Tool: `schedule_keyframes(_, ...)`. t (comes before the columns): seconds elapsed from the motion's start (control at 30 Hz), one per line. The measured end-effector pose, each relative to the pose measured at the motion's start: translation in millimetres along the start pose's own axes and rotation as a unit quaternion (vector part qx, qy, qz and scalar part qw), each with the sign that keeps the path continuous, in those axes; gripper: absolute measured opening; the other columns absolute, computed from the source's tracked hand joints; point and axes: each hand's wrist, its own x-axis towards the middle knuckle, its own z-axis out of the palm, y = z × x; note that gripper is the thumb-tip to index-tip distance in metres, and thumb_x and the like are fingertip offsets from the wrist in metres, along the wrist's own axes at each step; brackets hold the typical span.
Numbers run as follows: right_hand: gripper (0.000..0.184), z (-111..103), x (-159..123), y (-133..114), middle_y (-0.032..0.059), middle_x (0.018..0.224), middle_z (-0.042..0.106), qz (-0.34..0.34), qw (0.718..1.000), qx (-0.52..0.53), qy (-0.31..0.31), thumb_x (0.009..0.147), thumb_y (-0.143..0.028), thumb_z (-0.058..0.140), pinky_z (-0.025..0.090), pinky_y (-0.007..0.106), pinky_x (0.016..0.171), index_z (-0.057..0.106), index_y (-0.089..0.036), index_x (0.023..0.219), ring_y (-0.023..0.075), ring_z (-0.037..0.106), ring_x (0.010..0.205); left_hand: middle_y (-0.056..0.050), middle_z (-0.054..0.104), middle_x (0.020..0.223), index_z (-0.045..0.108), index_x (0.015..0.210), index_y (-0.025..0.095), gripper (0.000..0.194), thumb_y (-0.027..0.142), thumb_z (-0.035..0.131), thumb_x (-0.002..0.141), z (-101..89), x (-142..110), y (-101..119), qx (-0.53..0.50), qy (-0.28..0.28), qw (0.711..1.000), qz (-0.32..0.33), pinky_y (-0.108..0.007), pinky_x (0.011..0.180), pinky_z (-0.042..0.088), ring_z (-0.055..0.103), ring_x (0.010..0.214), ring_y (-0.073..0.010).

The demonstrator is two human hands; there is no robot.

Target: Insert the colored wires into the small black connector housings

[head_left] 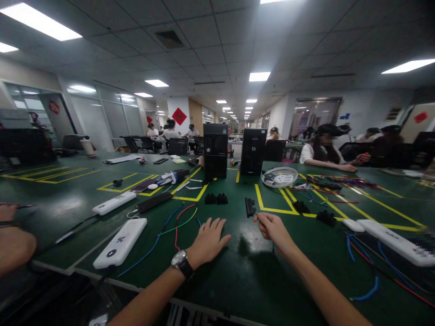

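Observation:
My left hand (pixel 208 241) lies flat on the green table (pixel 244 271) with its fingers spread, a watch on the wrist. Loose blue, red and green wires (pixel 176 222) lie just left of it. My right hand (pixel 273 228) is curled in a loose pinch just right of centre; what it holds, if anything, is too small to make out. A small black connector block (pixel 250 206) stands just beyond it, and two more black blocks (pixel 216 198) sit further back.
Two white power banks (pixel 120 242) (pixel 114 203) lie at the left and another (pixel 396 240) at the right among wires. Two black boxes (pixel 215 149) and a white basket (pixel 280 176) stand behind. Another person's arm (pixel 13 240) rests at far left. Several people sit around.

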Motion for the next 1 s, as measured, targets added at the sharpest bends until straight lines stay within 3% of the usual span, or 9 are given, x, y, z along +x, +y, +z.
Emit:
schedule_keyframes(0.13, 0.034, -0.6, 1.0, 3.5, -0.0105, 0.045, 0.029, -0.006, 1.000, -0.009, -0.017, 0.079, -0.049, 0.053, 0.013, 0.019, 0.037, 0.055, -0.015, 0.076, 0.0039, 0.020, 0.036, -0.011, 0.034, 0.146, 0.037, 0.139, 0.026, 0.061, 0.056, 0.038, 0.086, -16.3, 2.8, -14.0, 0.052, -0.018, 0.998, -0.028, -0.057, 0.107, 0.011, 0.020, 0.136, -0.0364)
schedule_keyframes(0.33, 0.035, -1.9, 2.5, 6.2, -0.0101, 0.045, 0.030, -0.012, 1.000, -0.015, -0.024, 0.078, -0.051, 0.053, 0.014, 0.018, 0.037, 0.055, -0.016, 0.075, 0.0041, 0.021, 0.036, -0.012, 0.032, 0.147, 0.037, 0.138, 0.025, 0.056, 0.050, 0.040, 0.088, -31.6, -6.2, -15.7, 0.101, -0.051, 0.994, 0.001, -0.050, 0.108, 0.019, 0.020, 0.138, -0.0307)
schedule_keyframes(0.47, 0.034, -0.5, 0.5, 5.1, -0.0087, 0.047, 0.033, -0.024, 0.999, -0.031, -0.018, 0.080, -0.049, 0.052, 0.016, 0.018, 0.037, 0.057, -0.015, 0.076, 0.0046, 0.024, 0.037, -0.010, 0.036, 0.142, 0.039, 0.137, 0.028, 0.050, 0.039, 0.045, 0.088, -29.9, -32.9, -1.8, 0.184, -0.004, 0.982, 0.044, -0.043, 0.105, 0.028, 0.030, 0.132, -0.0282)
schedule_keyframes(0.6, 0.032, 1.5, -1.3, 6.2, -0.0069, 0.049, 0.038, -0.040, 0.997, -0.055, -0.027, 0.082, -0.046, 0.051, 0.019, 0.018, 0.037, 0.059, -0.015, 0.077, 0.0052, 0.029, 0.038, -0.016, 0.049, 0.118, 0.044, 0.132, 0.021, 0.044, 0.018, 0.038, 0.089, -35.0, -43.4, -3.4, 0.306, 0.070, 0.948, -0.054, -0.042, 0.090, 0.039, 0.046, 0.109, -0.0283)
schedule_keyframes(0.7, 0.032, 2.4, -1.7, 7.8, -0.0065, 0.049, 0.039, -0.051, 0.996, -0.071, -0.034, 0.083, -0.045, 0.049, 0.021, 0.018, 0.037, 0.060, -0.015, 0.077, 0.0058, 0.030, 0.039, -0.016, 0.053, 0.102, 0.050, 0.126, 0.017, 0.045, 0.007, 0.028, 0.087, -42.6, -39.3, -12.1, 0.337, 0.046, 0.935, -0.100, -0.038, 0.080, 0.042, 0.051, 0.094, -0.0249)
schedule_keyframes(0.8, 0.032, 2.4, -1.6, 8.3, -0.0062, 0.049, 0.039, -0.059, 0.994, -0.087, -0.029, 0.084, -0.043, 0.048, 0.022, 0.019, 0.038, 0.060, -0.015, 0.076, 0.0063, 0.031, 0.039, -0.014, 0.053, 0.103, 0.052, 0.121, 0.017, 0.045, 0.004, 0.027, 0.086, -45.5, -33.1, -14.5, 0.297, 0.008, 0.951, -0.086, -0.033, 0.077, 0.042, 0.053, 0.089, -0.0207)
schedule_keyframes(1.0, 0.031, 1.6, 1.6, 10.3, -0.0064, 0.048, 0.039, -0.071, 0.990, -0.118, -0.016, 0.085, -0.041, 0.046, 0.024, 0.019, 0.039, 0.060, -0.014, 0.076, 0.0063, 0.032, 0.039, -0.012, 0.052, 0.100, 0.052, 0.112, 0.015, 0.035, 0.006, 0.032, 0.085, -44.4, -2.4, -14.1, 0.270, 0.005, 0.959, -0.089, -0.029, 0.074, 0.042, 0.055, 0.085, -0.0176)
